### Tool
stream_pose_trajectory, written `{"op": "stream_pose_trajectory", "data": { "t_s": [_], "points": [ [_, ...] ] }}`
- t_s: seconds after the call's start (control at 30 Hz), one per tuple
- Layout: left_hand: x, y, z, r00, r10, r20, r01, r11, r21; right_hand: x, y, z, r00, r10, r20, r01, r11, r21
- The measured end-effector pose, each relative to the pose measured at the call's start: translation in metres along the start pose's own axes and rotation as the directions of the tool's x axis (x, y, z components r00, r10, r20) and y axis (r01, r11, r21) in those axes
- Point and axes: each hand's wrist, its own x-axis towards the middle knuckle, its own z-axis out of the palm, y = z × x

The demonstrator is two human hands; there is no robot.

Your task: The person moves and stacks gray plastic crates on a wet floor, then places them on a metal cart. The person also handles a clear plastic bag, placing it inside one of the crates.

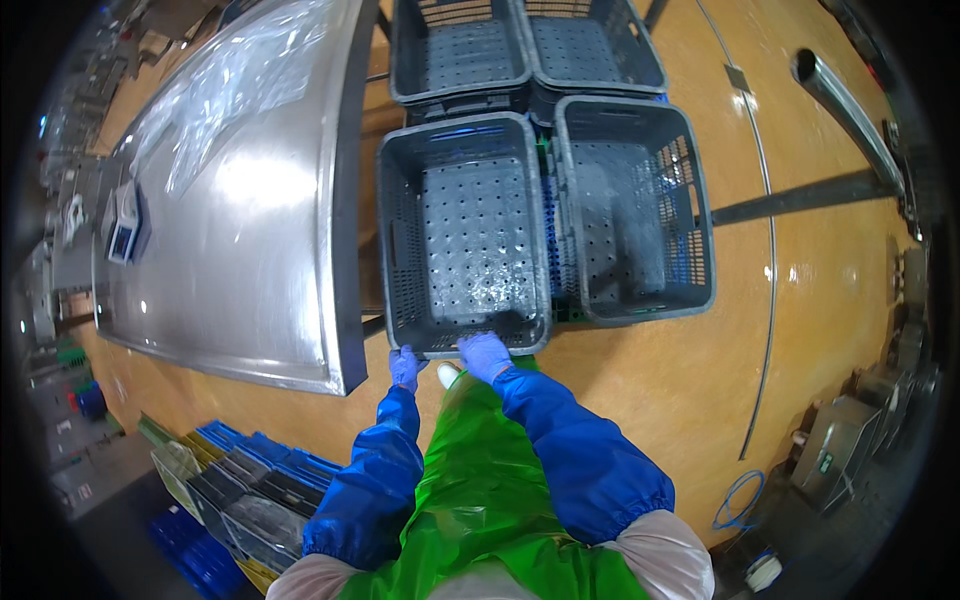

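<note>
A grey perforated plastic crate (480,230) stands straight ahead, with nothing inside it. My left hand (405,368), in a purple glove, is closed on the near rim by its left corner. Farther right along that same rim, my right hand (485,356) has its fingers curled over the edge. Both forearms wear blue sleeves, and a green apron hangs between them. Beside this crate, on its right, sits a second grey crate (630,210) with slotted sides. The fingertips of both hands are partly hidden by the rim.
Two more grey crates (460,55) stand behind. At left is a stainless steel table (260,240) bearing clear plastic film (240,85) and a small device with a display (124,225). Stacked crates (250,490) lie at lower left. A metal pipe (850,115) rises at right.
</note>
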Motion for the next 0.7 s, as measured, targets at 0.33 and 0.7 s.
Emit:
{"op": "stream_pose_trajectory", "data": {
  "t_s": [0.33,0.7],
  "points": [
    [0.014,0.012,-0.001,0.961,0.113,-0.253,-0.079,0.987,0.141,-0.028,0.070,-0.015,0.440,0.846,-0.303,-0.599,0.527,0.602],
    [0.006,0.003,0.023,0.949,0.050,-0.312,0.049,0.952,0.302,-0.023,0.098,-0.022,0.491,0.835,-0.248,-0.593,0.529,0.607]
  ]
}}
